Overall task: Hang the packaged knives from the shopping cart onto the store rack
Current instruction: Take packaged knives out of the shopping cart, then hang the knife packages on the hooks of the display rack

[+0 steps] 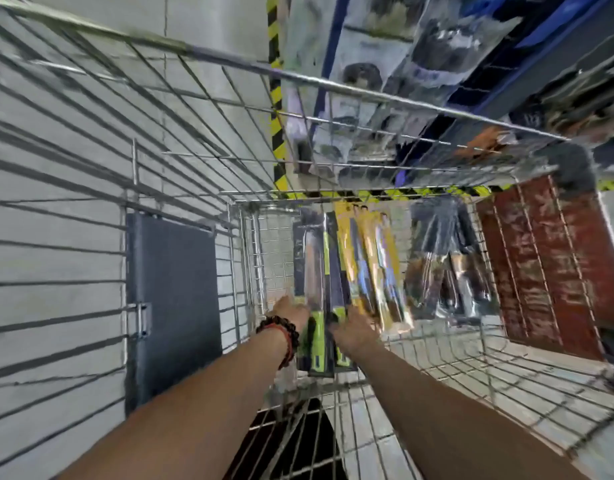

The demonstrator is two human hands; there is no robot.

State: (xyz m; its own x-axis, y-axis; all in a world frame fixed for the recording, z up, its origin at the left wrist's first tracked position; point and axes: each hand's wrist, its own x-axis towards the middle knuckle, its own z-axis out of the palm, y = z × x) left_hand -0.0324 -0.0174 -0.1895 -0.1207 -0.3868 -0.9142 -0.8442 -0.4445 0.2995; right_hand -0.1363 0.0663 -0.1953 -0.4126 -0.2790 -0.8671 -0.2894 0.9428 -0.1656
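Note:
Several packaged knives lie on the floor of the wire shopping cart (419,98). A dark pack with a green-handled knife (314,271) lies at the left, and yellow packs (371,261) lie to its right. Further right are clear packs with dark-handled knives (444,258). My left hand (291,311), with a bead bracelet at the wrist, reaches onto the left edge of the green-handled pack. My right hand (352,327) lies over the lower ends of the packs beside it. The picture is blurred, so the fingers' grip is unclear. The store rack (419,46) with hanging goods stands beyond the cart.
The cart's wire walls rise on all sides around my arms. A grey flap (174,306) hangs on the left wall. Yellow-black hazard tape (276,98) marks the floor by the rack. A reddish-brown mat (547,265) lies right of the cart.

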